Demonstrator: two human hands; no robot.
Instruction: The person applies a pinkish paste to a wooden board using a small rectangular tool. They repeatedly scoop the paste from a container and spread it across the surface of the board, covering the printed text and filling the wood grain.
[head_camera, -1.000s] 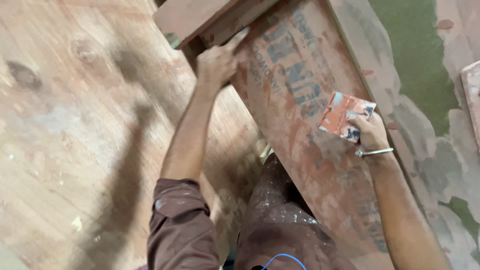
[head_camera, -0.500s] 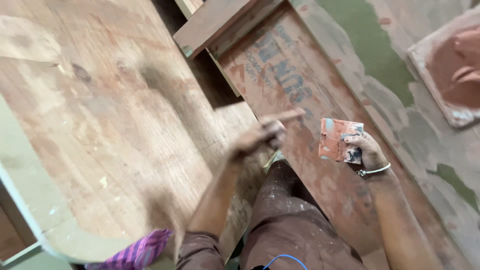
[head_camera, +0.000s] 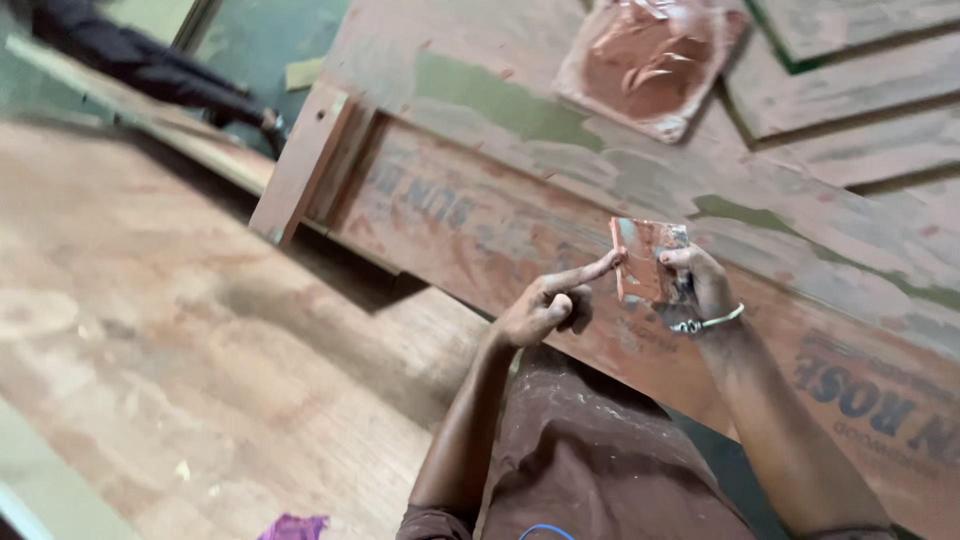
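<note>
Right hand (head_camera: 700, 285): our fingers pinch a small square scraper card (head_camera: 645, 262) smeared with red-brown putty, held above the painted plank (head_camera: 480, 225). Left hand (head_camera: 545, 310): fingers curled, index finger extended, tip touching the card's edge. Putty slab (head_camera: 650, 65) beyond.

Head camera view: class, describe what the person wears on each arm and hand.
The left hand is bare, with no ring or band; a dark brownish sleeve edge shows at the upper arm. The right hand is also bare, but its wrist carries a thin silver-coloured bangle. No gloves on either.
</note>
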